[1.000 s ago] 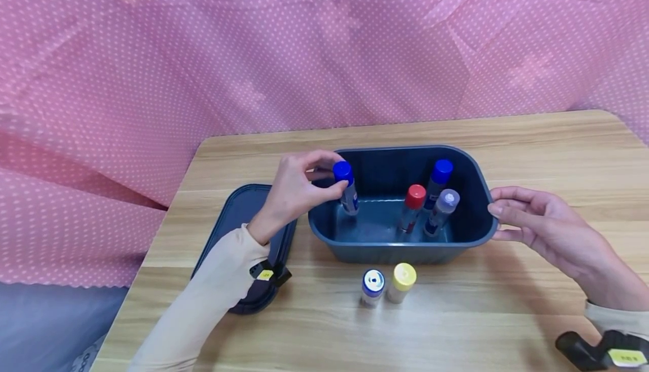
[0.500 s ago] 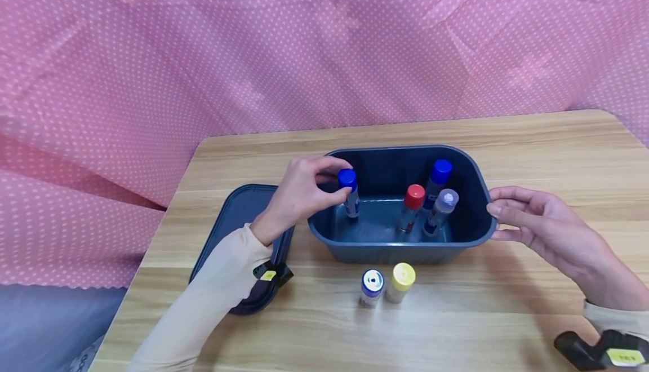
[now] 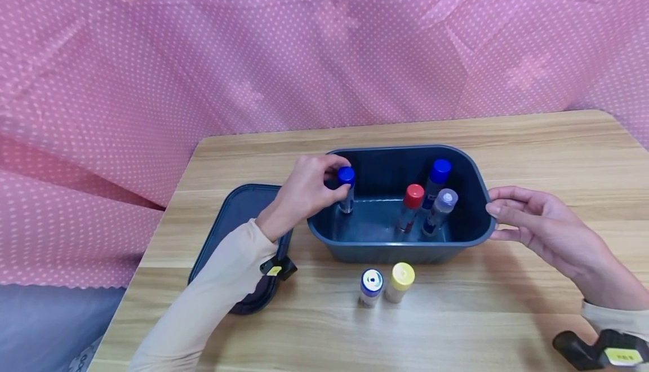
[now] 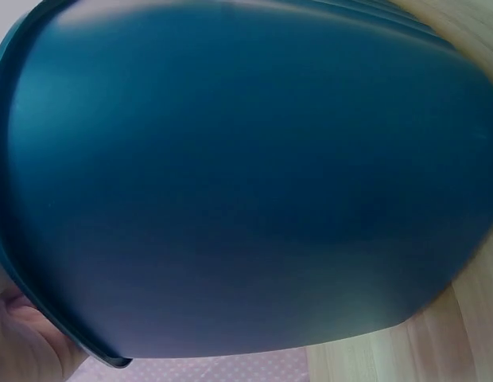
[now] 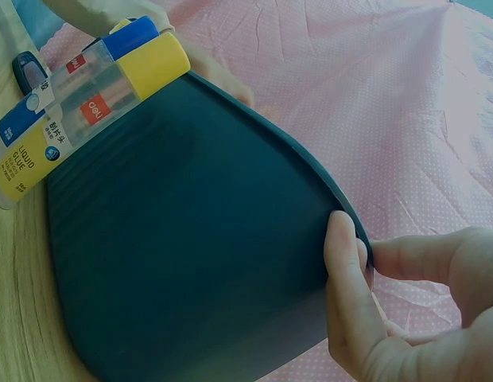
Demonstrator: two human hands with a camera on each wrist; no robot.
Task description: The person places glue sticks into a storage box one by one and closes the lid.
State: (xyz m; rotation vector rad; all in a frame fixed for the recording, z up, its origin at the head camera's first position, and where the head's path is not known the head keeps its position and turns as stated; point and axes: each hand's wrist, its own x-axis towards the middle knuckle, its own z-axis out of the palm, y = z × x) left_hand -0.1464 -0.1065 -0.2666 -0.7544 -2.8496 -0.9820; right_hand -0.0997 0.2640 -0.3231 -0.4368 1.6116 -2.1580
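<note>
My left hand (image 3: 308, 190) pinches a blue-capped glue bottle (image 3: 346, 175) by its cap, held upright inside the left end of a dark blue bin (image 3: 400, 244). At the bin's right end, my right hand (image 3: 552, 226) grips the rim between thumb and fingers, as the right wrist view shows up close. A red-capped bottle (image 3: 413, 194), another blue-capped bottle (image 3: 440, 172) and a clear-capped bottle (image 3: 445, 200) stand together in the bin's right half. The bin's outer wall (image 4: 246, 175) fills most of the left wrist view and hides the held bottle there.
In front of the bin stand a yellow-capped liquid glue bottle (image 3: 403, 276) and a bottle with a blue and white top (image 3: 372, 283). A dark blue lid (image 3: 248, 203) lies left of the bin, partly under my left forearm. Pink dotted cloth (image 3: 324, 51) hangs behind the wooden table (image 3: 558, 146).
My left hand has shifted a little to the right, with the blue-capped bottle slightly right of where it was. My right hand keeps its grip on the bin's rim.
</note>
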